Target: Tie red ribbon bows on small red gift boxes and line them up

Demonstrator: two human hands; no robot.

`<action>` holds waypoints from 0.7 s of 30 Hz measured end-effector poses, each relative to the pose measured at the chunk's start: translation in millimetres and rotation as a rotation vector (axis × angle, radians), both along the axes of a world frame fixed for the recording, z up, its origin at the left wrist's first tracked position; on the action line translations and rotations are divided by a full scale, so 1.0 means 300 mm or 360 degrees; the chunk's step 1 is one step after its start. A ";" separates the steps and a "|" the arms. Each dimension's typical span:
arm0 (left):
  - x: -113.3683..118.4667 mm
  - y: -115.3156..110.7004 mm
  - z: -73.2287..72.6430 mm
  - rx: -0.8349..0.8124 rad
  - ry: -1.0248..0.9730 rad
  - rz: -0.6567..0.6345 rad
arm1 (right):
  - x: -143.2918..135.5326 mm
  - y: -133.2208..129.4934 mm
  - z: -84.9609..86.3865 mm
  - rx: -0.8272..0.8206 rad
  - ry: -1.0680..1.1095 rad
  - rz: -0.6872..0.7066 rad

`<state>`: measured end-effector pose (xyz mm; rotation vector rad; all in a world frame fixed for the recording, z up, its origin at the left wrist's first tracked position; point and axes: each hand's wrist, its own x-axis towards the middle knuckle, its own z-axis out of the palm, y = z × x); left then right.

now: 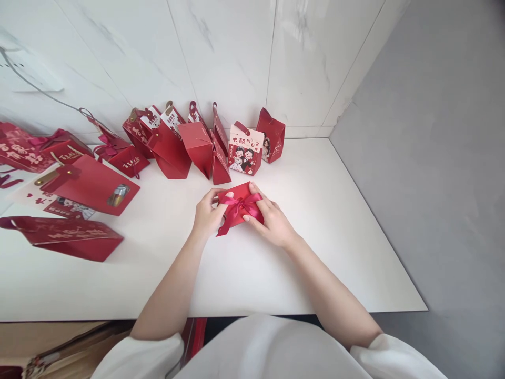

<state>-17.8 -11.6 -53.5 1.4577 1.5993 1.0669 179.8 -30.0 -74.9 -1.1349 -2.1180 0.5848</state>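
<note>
A small red box with a shiny crimson ribbon bow on top is between my hands, over the white table. My left hand grips its left side, the thumb by the ribbon loop and the fingers partly hidden behind the box. On the right side, my right hand holds the box, with fingertips at its back edge and the thumb beside the bow. One ribbon tail hangs toward the front left. The underside of the box is hidden.
Several red gift boxes with handles, among them a pink-topped box, stand along the marble wall. More lie at the left, one red box nearest the front. The white table ends at a grey surface on the right.
</note>
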 end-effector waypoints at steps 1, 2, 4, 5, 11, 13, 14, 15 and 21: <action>-0.004 0.001 -0.001 -0.0069 -0.0001 -0.0072 | 0.001 0.001 -0.002 -0.0026 0.0020 -0.0006; -0.007 0.002 -0.002 -0.0123 -0.0006 -0.0144 | 0.002 0.001 -0.003 -0.0048 0.0034 -0.0015; -0.015 0.000 -0.003 -0.0218 -0.0061 -0.0239 | 0.005 0.000 -0.002 -0.0082 0.0038 -0.0038; -0.019 0.000 -0.004 -0.0260 -0.0124 -0.0258 | 0.006 -0.001 -0.001 -0.0092 0.0030 -0.0057; -0.048 0.014 -0.018 -0.0329 -0.0321 -0.0258 | 0.007 -0.007 -0.005 0.0075 -0.0049 -0.0183; -0.046 0.018 -0.029 -0.0312 -0.0266 -0.0241 | 0.004 -0.007 -0.011 0.0183 -0.0029 -0.0249; -0.043 0.019 -0.035 -0.0294 -0.0242 -0.0223 | 0.003 -0.007 -0.013 0.0224 -0.0007 -0.0285; -0.039 0.020 -0.040 -0.0269 -0.0224 -0.0205 | 0.003 -0.007 -0.014 0.0250 0.0014 -0.0315; -0.050 0.001 0.009 -0.0252 -0.0132 -0.0217 | 0.008 -0.002 0.000 0.0142 -0.0045 -0.0298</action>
